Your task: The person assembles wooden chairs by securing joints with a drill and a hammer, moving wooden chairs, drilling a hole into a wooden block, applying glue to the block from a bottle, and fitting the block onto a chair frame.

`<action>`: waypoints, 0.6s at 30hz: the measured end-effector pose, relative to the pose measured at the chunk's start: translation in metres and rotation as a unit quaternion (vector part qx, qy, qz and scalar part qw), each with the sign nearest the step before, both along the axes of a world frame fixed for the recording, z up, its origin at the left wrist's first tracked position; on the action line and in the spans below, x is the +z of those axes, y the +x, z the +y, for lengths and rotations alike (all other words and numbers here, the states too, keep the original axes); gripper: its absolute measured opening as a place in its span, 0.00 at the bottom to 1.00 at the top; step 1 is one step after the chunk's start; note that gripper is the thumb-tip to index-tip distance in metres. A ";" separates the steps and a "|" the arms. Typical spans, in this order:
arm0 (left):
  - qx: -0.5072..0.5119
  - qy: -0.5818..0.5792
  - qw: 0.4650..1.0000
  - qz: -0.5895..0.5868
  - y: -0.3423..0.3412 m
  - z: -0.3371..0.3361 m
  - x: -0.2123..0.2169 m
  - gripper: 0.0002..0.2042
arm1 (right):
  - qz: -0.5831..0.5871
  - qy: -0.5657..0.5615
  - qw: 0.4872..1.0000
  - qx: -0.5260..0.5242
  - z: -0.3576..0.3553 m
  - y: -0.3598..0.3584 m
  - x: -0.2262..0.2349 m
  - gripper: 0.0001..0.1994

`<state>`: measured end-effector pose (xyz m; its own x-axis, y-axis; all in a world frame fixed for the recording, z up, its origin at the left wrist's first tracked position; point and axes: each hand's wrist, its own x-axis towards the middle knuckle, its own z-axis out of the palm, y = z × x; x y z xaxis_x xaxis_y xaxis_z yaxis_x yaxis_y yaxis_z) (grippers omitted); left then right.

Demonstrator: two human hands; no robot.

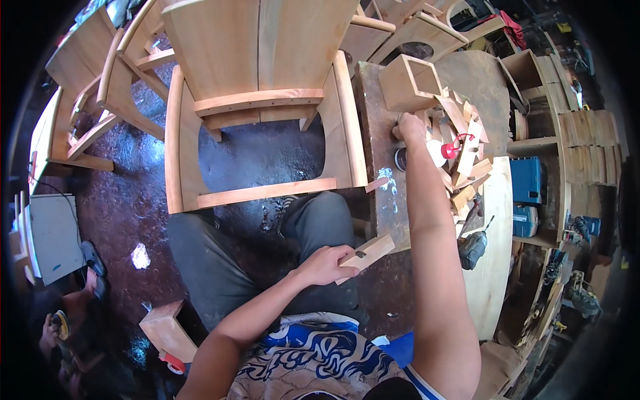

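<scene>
My left hand [325,265] grips a small pale wooden block [373,253] with a dark slot in its top, above my lap. My right hand [409,127] reaches over the worktable [383,227], fingers curled; whatever they hold is hidden. Just below that hand lies a round dark-rimmed object [401,159], partly covered by my forearm. A white bottle with a red cap [450,151] rests beyond the forearm among wood offcuts [470,163]. In front of my knees stands a wooden chair frame [267,190], its tall back panel on the far side.
A hollow wooden box [400,87] stands on the table, near white smears [388,187] and a thin wood strip [377,185]. A drill [473,250] lies right of my forearm. More chair frames [133,87] crowd the left. At lower left, another person's hand [50,333] holds a round sanding tool.
</scene>
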<state>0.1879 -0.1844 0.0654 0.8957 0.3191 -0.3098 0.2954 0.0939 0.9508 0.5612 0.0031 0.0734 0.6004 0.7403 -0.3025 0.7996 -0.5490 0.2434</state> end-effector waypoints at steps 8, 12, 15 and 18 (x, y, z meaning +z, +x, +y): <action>-0.008 0.020 1.000 0.017 0.002 -0.023 -0.003 0.21 | 0.069 0.097 0.990 -0.081 0.001 0.004 0.001 0.17; 0.008 0.029 0.999 0.039 0.005 -0.020 0.005 0.21 | 0.083 0.106 0.986 -0.094 0.000 0.002 -0.016 0.17; 0.022 0.001 0.999 0.047 0.008 -0.024 0.002 0.19 | 0.066 0.137 0.984 -0.091 -0.009 0.007 -0.019 0.16; 0.048 -0.064 0.997 -0.006 0.016 -0.029 -0.023 0.20 | 0.037 0.146 0.989 0.012 -0.017 -0.002 -0.014 0.15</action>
<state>0.2036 -0.2135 0.0427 0.8668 0.3618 -0.3431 0.2685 0.2412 0.9326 0.5593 -0.0144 0.0598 0.5663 0.8159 -0.1168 0.8226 -0.5683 0.0184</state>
